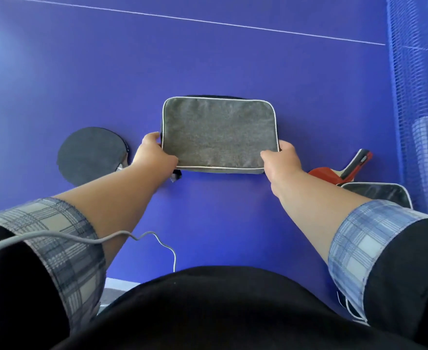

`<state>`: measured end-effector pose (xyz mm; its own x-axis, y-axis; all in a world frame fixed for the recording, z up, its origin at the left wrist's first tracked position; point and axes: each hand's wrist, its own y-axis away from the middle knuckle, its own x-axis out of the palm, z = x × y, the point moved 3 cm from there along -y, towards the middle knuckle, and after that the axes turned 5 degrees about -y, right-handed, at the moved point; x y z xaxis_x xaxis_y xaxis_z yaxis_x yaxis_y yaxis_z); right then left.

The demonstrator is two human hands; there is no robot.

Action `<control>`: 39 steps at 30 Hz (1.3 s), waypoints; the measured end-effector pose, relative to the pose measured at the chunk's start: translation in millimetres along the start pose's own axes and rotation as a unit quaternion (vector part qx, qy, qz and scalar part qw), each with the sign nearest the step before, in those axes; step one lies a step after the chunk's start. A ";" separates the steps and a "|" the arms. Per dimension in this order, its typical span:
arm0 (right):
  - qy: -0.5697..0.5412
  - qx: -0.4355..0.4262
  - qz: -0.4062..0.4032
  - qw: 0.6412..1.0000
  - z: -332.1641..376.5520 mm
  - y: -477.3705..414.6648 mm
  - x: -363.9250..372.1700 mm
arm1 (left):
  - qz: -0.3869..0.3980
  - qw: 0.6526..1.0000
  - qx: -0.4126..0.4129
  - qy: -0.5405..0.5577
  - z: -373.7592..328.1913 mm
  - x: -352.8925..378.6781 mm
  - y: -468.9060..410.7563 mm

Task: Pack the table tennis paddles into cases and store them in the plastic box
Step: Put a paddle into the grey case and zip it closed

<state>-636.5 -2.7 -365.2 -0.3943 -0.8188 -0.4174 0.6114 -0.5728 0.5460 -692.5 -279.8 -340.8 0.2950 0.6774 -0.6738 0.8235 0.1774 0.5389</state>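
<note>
A grey fabric case (219,135) with white piping lies flat in the middle of the blue table. My left hand (155,152) grips its near-left corner and my right hand (281,160) grips its near-right corner. A paddle with a black face (90,155) lies on the table to the left of my left hand. To the right, a red paddle (344,170) with a red and black handle rests partly under a black case (379,194). The plastic box is not clearly visible.
The blue table tennis table (208,61) carries a white line across the far side. The net (415,97) stands along the right edge. A grey cable (157,238) hangs over the near table edge above my dark clothing.
</note>
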 end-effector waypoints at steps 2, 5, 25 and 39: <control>0.006 -0.018 0.026 0.999 4.1 13.1 -0.9 | 0.021 1.000 -0.005 -0.006 17.9 -8.5 19.9; 0.040 -0.056 0.072 0.995 3.6 35.3 3.1 | 0.071 0.997 -0.006 0.002 50.2 -19.7 50.4; 0.199 -0.028 0.043 0.979 -89.0 202.7 87.0 | 0.128 0.986 -0.070 -0.078 189.9 -26.3 120.7; 0.163 -0.032 0.069 0.984 -104.5 208.0 74.6 | 0.097 0.984 0.109 -0.099 164.5 -0.6 105.2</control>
<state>-467.0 -178.7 -358.8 -0.0701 -0.8261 -0.5592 0.6897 -0.4451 0.5711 -526.4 -379.0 -366.9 0.5276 0.5277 -0.6657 0.8206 -0.1138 0.5601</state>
